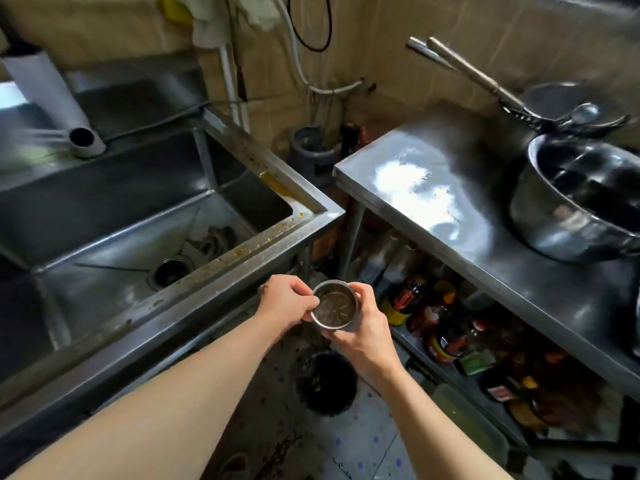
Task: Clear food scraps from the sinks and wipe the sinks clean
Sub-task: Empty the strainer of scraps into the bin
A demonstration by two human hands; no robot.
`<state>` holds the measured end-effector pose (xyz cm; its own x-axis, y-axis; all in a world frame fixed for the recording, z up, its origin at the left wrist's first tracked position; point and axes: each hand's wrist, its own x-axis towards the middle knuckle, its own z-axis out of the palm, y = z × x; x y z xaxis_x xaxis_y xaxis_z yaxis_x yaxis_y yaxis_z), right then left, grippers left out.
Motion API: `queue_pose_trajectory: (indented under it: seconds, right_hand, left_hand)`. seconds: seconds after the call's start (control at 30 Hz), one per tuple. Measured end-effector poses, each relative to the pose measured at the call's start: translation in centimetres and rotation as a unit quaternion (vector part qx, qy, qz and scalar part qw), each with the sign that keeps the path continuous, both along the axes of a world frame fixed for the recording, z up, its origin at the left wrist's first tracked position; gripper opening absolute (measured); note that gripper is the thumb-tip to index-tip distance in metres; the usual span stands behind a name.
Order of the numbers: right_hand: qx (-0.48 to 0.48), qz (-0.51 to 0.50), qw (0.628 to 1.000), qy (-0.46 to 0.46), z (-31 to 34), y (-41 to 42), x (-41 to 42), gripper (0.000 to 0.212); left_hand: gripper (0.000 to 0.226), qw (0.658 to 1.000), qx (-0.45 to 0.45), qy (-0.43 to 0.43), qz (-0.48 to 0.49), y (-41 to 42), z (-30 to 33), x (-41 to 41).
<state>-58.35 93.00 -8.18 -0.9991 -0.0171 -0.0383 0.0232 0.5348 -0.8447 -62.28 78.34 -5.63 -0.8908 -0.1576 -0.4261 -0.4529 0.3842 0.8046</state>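
Observation:
Both hands hold a small round steel sink strainer basket (335, 304) in front of the sink's corner, above the floor. My left hand (285, 301) pinches its left rim and my right hand (362, 323) cups its right side and bottom. The basket's slotted bottom looks dark and wet. The steel sink (242, 247) lies to the left, its front rim smeared with orange-brown food bits. Its drain hole (169, 271) is uncovered. A dark clump of scraps or cloth (213, 240) lies in the basin behind the drain.
A black bin (327, 384) with scraps stands on the floor directly below the basket. On the right is a steel table (450, 209) with a large steel pot (581, 199) and ladles; bottles crowd its lower shelf (460, 334). A white pipe (65, 109) angles over the sink.

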Motion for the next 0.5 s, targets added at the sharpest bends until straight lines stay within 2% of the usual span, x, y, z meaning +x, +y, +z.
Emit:
queue_pose_trajectory:
  seconds: [0.2,0.4,0.5]
  right_hand:
    - [0.007,0.065,0.997,0.034,3.9,-3.2,-2.1,0.072]
    - [0.055,0.134,0.989,0.027,6.7,-7.4,-5.1,0.096]
    - [0.066,0.163,0.984,0.011,7.4,-10.4,-6.5,0.102]
  left_hand:
    - [0.019,0.997,-0.029,0.034,0.061,-3.5,3.6,-0.5]
    - [0.020,0.987,-0.054,0.043,0.148,-9.5,5.8,-1.5]
    - [0.020,0.978,-0.058,0.044,0.197,-13.2,6.5,-2.0]
